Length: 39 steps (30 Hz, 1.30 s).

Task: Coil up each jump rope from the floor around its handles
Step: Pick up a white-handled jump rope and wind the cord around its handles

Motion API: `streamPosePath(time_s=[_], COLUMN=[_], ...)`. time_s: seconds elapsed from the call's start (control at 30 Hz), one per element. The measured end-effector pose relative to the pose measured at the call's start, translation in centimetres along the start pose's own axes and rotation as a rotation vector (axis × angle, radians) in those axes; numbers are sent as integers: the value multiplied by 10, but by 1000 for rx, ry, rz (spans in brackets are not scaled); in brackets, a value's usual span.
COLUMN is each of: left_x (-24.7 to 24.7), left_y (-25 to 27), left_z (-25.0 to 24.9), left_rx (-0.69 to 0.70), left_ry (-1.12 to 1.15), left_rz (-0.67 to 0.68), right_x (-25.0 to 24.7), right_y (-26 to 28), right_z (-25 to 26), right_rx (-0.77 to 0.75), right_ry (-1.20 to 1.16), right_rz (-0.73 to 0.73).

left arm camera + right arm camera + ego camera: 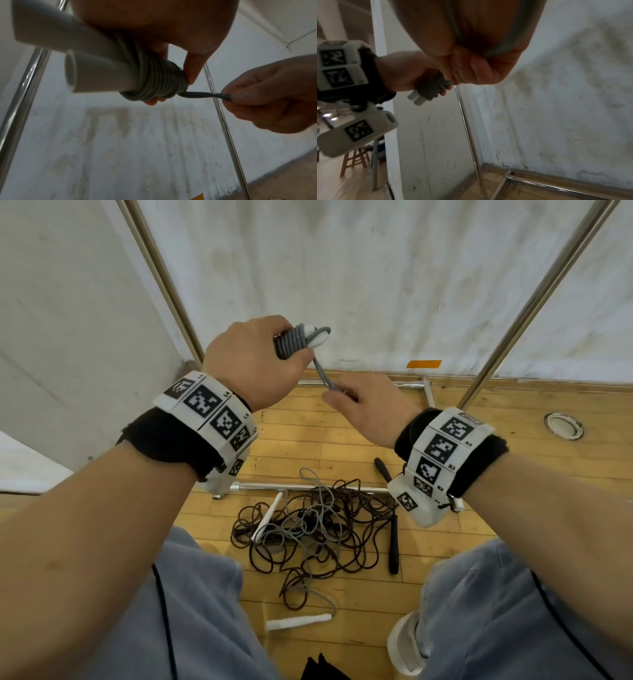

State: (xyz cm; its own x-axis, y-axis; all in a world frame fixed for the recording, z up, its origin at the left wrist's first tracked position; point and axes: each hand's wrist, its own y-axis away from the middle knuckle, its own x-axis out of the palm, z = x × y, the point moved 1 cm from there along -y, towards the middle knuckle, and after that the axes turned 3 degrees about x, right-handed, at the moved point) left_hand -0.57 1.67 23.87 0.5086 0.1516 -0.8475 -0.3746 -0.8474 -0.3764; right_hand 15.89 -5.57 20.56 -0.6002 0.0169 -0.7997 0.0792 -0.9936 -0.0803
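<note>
At chest height, closest to the head camera: left hand (255,361) is wrapped round a pair of white handles (96,75) held side by side, with the gray rope (291,342) wound tight in neat stacked turns over them. Thumb tip presses the last turn in place. Right hand (368,405) pinches the short doubled tail (204,94) coming off the end of the coil, fingers curled on it, pulling it out to the side. Looks like the finishing tuck or cinch on this rope.

Risks from here, my read:
- Left thumb lifts before the tail is secured → the end turns spring loose and slide off the tapered handle ends. The cord looks smooth and springy, so little friction to hold it.
- Pulling the tail too hard sideways could drag the outer turn over its neighbours and bunch the coil.
- Handles aren't locked together; loose grip and they splay, slackening everything.

Lower down, on the wood floor (479,467) between the person's knees: pile of tangled ropes (308,529), not yet coiled. Dark brown cord and another gray cord are intertwined. One white handle (269,517) lies in the pile, another white handle (298,622) near the feet, a black handle (394,546) at the right edge, a second black one (383,469) beyond it. Separating those without knotting will be the slow part.

Further back: chrome frame bars (308,487) on the floor, angled chrome poles (534,302), stained white wall (342,268) with an orange tape strip (423,364).
</note>
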Motion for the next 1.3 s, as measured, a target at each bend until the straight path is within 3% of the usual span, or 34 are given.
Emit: streamPosePath(time_s=[0.1,0.27,0.47,0.67,0.77,0.87,0.97,1.3], left_x=[10,28,48,54,48,41,39,36], left_y=[-3,-4,3,4,4,5,5,10], left_z=[11,19,11,-8,-8,-2,3,-14], left_rx=[20,36,26,-237,-197,-161,-211,-337], left_ry=[-102,-180,-208,145,267,297,369,801], left_rz=[58,100,181,398,472,413,319,373], right_x=[3,-1,-10,-11,-12,-14,-16,-20], right_y=[0,1,5,5,5,4,6,4], right_z=[3,13,8,4,3,3,5,6], right_rx=[21,-15,26,55,78,75,69,111], right_ry=[121,221,141,104,116,112,95,94], right_rz=[95,125,107,113,116,110,97,99])
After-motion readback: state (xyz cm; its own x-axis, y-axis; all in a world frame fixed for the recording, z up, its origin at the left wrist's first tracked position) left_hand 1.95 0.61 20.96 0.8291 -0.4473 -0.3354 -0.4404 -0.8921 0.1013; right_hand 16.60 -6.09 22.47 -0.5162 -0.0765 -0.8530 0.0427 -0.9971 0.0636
